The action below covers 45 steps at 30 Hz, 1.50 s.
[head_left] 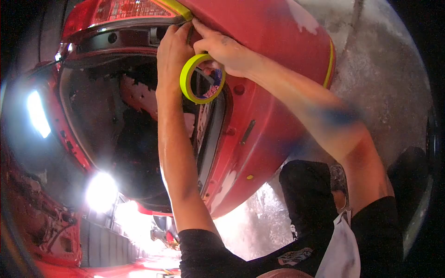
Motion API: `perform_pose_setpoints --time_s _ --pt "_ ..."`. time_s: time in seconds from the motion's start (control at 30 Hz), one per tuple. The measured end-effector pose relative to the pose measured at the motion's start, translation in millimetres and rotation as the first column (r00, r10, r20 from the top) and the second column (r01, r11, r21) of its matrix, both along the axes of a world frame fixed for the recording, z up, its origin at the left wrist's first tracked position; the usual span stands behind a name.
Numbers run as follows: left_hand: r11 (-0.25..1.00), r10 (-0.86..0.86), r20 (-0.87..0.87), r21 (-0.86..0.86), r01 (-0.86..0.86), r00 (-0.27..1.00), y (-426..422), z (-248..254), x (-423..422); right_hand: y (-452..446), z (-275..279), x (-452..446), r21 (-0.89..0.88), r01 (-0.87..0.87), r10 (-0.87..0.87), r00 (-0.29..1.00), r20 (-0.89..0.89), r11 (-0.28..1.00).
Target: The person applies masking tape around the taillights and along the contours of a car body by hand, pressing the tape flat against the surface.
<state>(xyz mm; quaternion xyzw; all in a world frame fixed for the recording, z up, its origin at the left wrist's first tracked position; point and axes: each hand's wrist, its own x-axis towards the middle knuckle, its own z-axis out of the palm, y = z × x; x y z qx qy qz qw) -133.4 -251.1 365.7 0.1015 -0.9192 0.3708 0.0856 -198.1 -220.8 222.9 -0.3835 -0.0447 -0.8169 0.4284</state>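
My left hand reaches up to the lower edge of the tail light on a red car body. Its fingers are bent and close together at the panel edge; what lies between them is hidden. Beside it, my right hand has its index finger stretched to the end of a yellow tape strip at the light's corner. The other fingers are curled, with a roll of yellow masking tape hanging from them in front of my left wrist.
Below the light gapes the car's dark trunk opening, with its raised lid at the left. More yellow tape runs down the bumper's far edge. A bright lamp shines near the lower left. Concrete floor lies at the right.
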Motion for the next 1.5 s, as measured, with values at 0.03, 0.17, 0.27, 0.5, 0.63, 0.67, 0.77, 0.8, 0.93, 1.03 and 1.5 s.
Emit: perform_pose_setpoints --time_s 0.03,0.17,0.27,0.5,0.63,0.67,0.77,0.8,0.93,1.03,1.5 --pt "1.0 0.0 0.0 0.0 0.0 1.0 -1 0 1 -1 0 1 0.0 0.0 0.0 1.0 0.0 1.0" --pt "0.983 -0.178 -0.16 -0.08 0.167 0.971 -14 0 14 -4 2 1 0.014 0.02 -0.02 1.0 0.012 1.0" --pt "0.951 -0.183 -0.439 0.149 0.272 0.879 14 1 35 -3 1 -1 -0.017 0.017 -0.017 1.0 0.013 1.0" --pt "0.957 -0.179 -0.526 0.103 0.271 0.831 -2 -7 56 19 4 5 0.134 0.112 -0.097 0.989 -0.113 0.985" --pt "0.965 -0.259 -0.436 -0.073 0.253 0.862 -18 -15 35 42 -43 31 0.023 0.491 -0.443 0.805 -0.394 0.871" --pt "0.964 -0.266 -0.399 -0.14 0.228 0.878 -18 -18 27 48 -60 34 -0.01 0.47 -0.432 0.803 -0.412 0.883" --pt "0.958 -0.239 -0.348 -0.239 0.16 0.906 -16 -27 5 75 -96 39 0.055 0.319 -0.269 0.869 -0.415 0.946" --pt "0.956 -0.205 -0.345 -0.273 0.111 0.916 -17 -29 -1 83 -100 39 0.146 0.176 -0.106 0.914 -0.392 0.974" --pt "0.941 -0.177 -0.339 -0.333 0.058 0.924 -42 -22 -16 106 -101 29 0.159 0.279 -0.173 0.86 -0.48 0.947" --pt "0.92 -0.219 -0.333 -0.384 0.081 0.917 -54 -25 -13 103 -118 29 0.199 0.198 -0.111 0.919 -0.379 0.96" --pt "0.936 -0.326 -0.409 -0.268 0.229 0.852 -41 -27 -16 108 -143 59 0.342 0.343 -0.174 0.881 -0.439 0.875"
